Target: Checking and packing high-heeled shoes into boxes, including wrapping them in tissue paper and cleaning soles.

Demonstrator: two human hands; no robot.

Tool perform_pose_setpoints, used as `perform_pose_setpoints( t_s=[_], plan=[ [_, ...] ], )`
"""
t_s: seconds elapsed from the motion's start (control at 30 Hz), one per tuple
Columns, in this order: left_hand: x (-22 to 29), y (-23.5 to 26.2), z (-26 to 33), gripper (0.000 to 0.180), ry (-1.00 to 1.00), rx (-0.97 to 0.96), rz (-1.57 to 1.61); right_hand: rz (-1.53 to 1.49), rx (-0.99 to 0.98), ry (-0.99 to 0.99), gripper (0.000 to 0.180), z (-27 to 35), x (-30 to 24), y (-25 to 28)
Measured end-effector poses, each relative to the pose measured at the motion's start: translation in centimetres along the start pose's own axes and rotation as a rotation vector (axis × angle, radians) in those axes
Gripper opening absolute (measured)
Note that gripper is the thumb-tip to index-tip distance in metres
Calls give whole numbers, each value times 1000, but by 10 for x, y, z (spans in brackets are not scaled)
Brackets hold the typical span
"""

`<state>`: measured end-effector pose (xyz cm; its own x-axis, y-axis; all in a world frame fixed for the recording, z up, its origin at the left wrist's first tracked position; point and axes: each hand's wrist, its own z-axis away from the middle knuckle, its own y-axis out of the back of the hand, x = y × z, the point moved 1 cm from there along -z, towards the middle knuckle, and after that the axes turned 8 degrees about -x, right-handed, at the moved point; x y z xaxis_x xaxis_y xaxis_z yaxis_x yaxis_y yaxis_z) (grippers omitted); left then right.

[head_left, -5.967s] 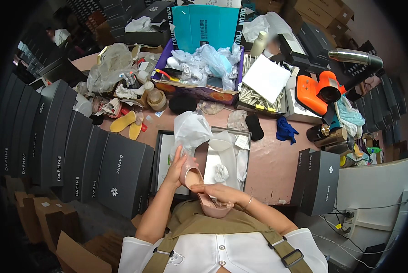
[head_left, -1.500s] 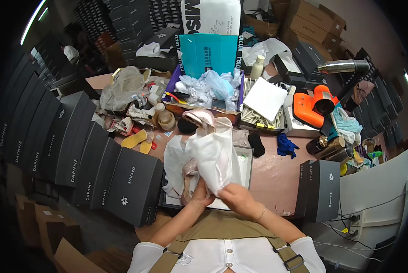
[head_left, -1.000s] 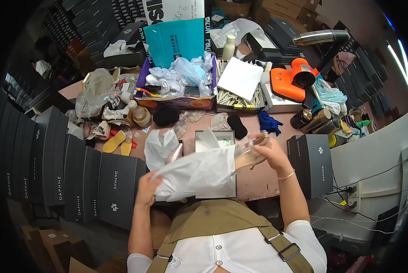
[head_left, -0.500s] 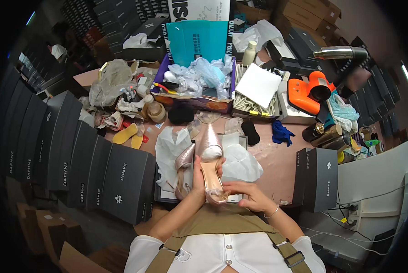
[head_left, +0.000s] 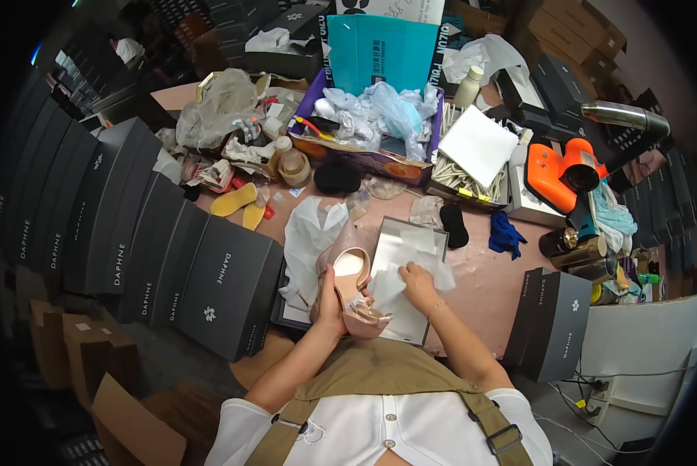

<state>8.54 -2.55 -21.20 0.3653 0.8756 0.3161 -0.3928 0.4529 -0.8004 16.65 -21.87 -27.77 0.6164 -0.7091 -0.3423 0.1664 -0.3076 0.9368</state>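
Observation:
My left hand (head_left: 330, 307) is wrapped round a metallic pink pointed-toe slingback shoe (head_left: 339, 250), its toe pointing away from me and its heel end, with a gold buckle, toward me. Whether a second shoe lies under it, I cannot tell. To the right, my right hand (head_left: 419, 288) has its fingers closed on a sheet of white tissue paper (head_left: 399, 262). That sheet lies over an open grey shoebox part (head_left: 387, 229). More tissue paper (head_left: 309, 233) spreads on the left side, over another dark box part partly hidden by my left arm.
Dark shoeboxes (head_left: 222, 291) stand in a row on the left, and more (head_left: 554, 318) at the right. Behind are a purple box of crumpled paper (head_left: 364, 159), a box of white sticks (head_left: 461, 182), an orange device (head_left: 554, 175), a blue cloth (head_left: 505, 235) and yellow insoles (head_left: 233, 199).
My right hand has left the shoe's heel and moved right onto the tissue paper, uncovering the grey box part. The shoe in my left hand has tilted and shifted slightly left.

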Motion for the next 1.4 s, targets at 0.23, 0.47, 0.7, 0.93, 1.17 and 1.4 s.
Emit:
perform_pose_setpoints(
  t_s=[0.23, 0.47, 0.7, 0.93, 1.17, 1.4],
  plan=[
    [-20, -18, 11, 77, -14, 59, -97, -105, -73, 375, 10, -38, -78, 87],
    [-16, 18, 13, 77, -56, 151, -4, -18, 16, 340, 17, -12, -71, 86],
    [-9, 11, 12, 82, -119, 29, -116, -390, -80, 172, 51, -9, -72, 75],
    [-31, -42, 28, 80, -239, -53, -205, -407, -122, 103, 32, -55, -93, -3],
    [35, -18, 2, 52, -79, -157, -325, -553, -145, 167, 36, -22, -126, 56],
    [41, 41, -54, 29, -73, -51, -630, -452, -320, 85, 53, -28, -133, 16]
  ],
)
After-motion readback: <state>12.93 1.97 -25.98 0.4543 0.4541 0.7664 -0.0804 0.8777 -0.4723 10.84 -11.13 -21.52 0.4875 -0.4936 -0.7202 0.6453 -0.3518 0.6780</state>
